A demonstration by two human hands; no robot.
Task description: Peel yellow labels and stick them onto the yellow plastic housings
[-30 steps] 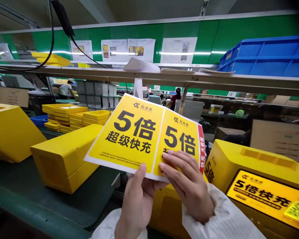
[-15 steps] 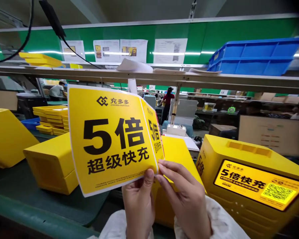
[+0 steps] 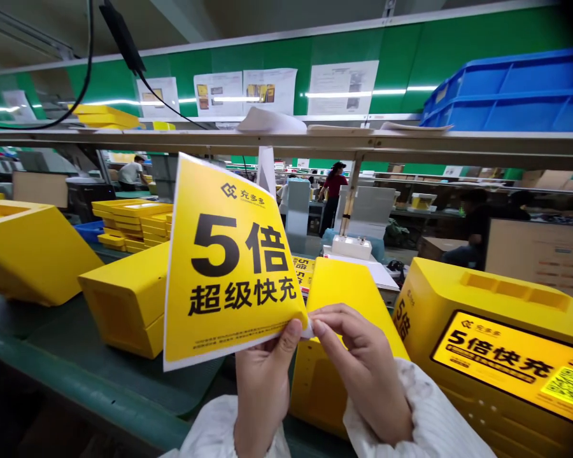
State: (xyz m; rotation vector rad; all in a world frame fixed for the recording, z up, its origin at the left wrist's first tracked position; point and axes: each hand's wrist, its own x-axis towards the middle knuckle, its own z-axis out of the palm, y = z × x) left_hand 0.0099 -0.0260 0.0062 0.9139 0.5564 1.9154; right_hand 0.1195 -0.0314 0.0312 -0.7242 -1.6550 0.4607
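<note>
Gripping sticker sheet (image 3: 233, 267) by bottom edge in left hand (image 3: 265, 378) | pinching its four-o'clock corner in right hand (image 3: 368, 367) | holding it toward eleven o'clock from hands | possibly risking creasing from tugging that corner

Your sticker (image 3: 232, 273) blazes yellow, black-lettered and white-edged, a green board (image 3: 258, 58) above it, white sleeves (image 3: 212, 426) below.

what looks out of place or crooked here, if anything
Mainly the rumpled white paper on the shelf: it bulges up instead of lying flat. The yellow sheet also looks bent at its lower right corner, by the right hand. I see no spill.
</note>
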